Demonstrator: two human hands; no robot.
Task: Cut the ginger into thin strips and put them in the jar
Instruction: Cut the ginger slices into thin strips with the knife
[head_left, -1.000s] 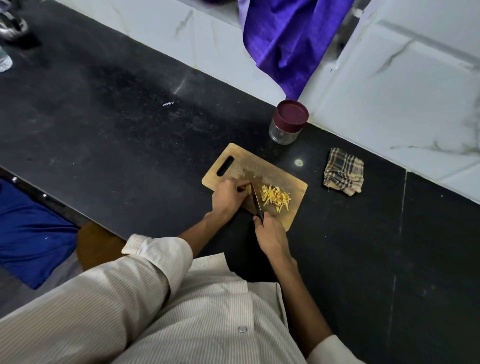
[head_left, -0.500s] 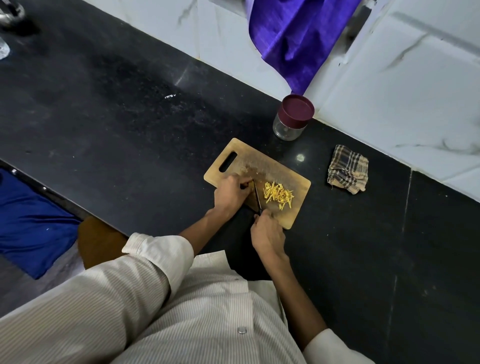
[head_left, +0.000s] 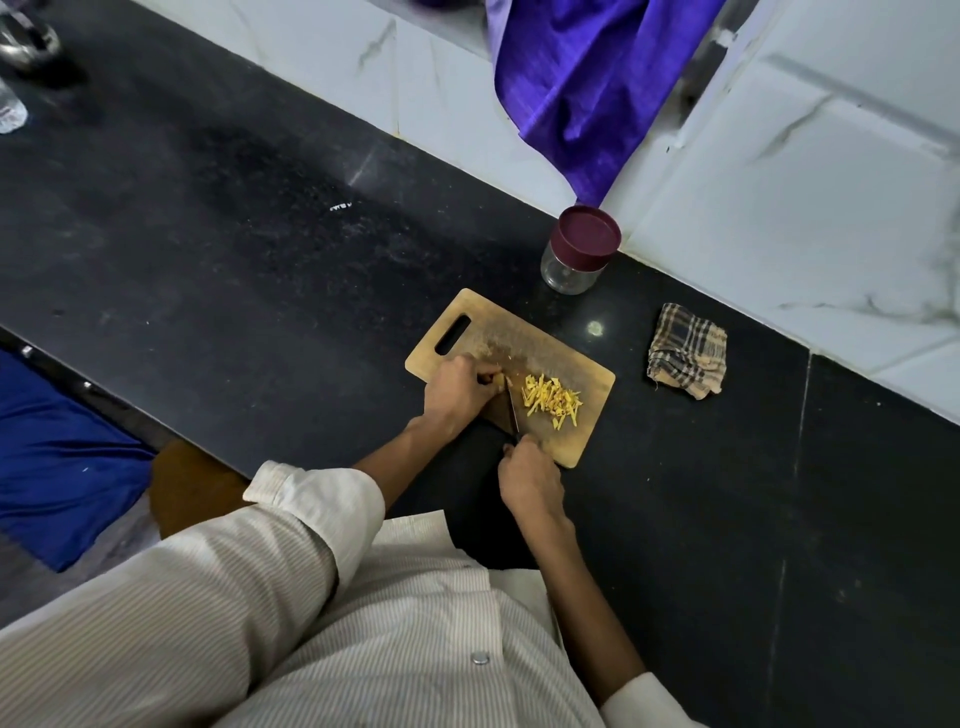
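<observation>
- Nearest the person, the right hand is curled round the handle of the dark-bladed kitchen knife; the handle itself is buried in the fist, so only the blade shows, running away from the hand across the near part of the board.
- Just left of the blade, the left hand bunches its fingertips down on the small pale-yellow stub of ginger, pinning it right against the knife's side.
- That stub looks firm and fibrous to me, light, probably damp and a bit slippery on the cut face. With so little left, the safest hold is on top and at the back, fingertips tucked away from the edge.
- Right of the blade lies the loose pile of thin yellow ginger strips, touching neither hand. These will be feather-light and limp, and likely to cling; I'd scoop them with cupped fingers or the flat of the blade rather than pick them up singly.
- Everything sits on the rectangular light wooden chopping board with a slot handle, lying on the black stone counter.
- Beyond the board's far edge, well apart from both hands, stands the small clear glass jar with a maroon screw lid, lid still on. Glass, so breakable; it needs opening before any strips go in.
- To its right, a folded brown checked cloth lies idle.
</observation>
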